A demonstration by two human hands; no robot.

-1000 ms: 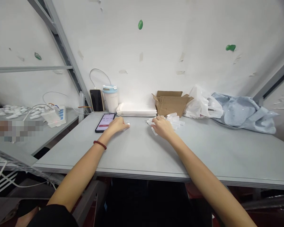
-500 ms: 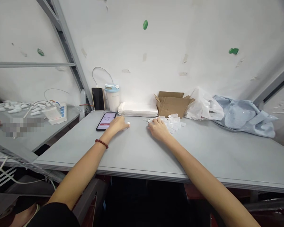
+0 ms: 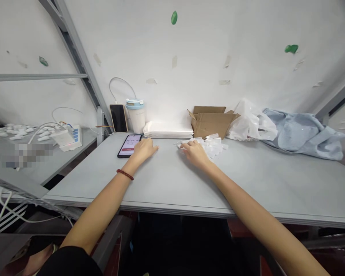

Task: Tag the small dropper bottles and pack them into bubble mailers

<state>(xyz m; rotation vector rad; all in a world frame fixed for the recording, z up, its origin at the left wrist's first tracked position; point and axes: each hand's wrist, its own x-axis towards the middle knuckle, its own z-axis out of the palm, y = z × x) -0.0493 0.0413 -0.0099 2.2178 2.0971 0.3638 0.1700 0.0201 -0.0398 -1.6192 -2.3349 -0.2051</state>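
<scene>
My left hand (image 3: 145, 149) rests at the right edge of a phone (image 3: 128, 146) that lies flat with a timer on its screen. Its fingers are curled in and the thumb points right; whatever they may hold is hidden. My right hand (image 3: 196, 154) is at the left side of a loose pile of small translucent white plastic pieces (image 3: 216, 147). The fingers of that hand bend down to the tabletop, and what lies under them cannot be made out. A few thin, small bits show just beyond the right fingertips.
Along the wall stand a second phone (image 3: 119, 118) on a cable, a lidded cup (image 3: 137, 117), stacked white trays (image 3: 169, 130), an open cardboard box (image 3: 211, 122), a white plastic bag (image 3: 251, 124) and pale blue cloth (image 3: 303, 134). A metal shelf post (image 3: 79, 53) rises at left.
The small white piece seen at my left thumb tip is no longer visible. My right fingers have shifted slightly, and the white piece beside them no longer shows. The view has tilted slightly.
</scene>
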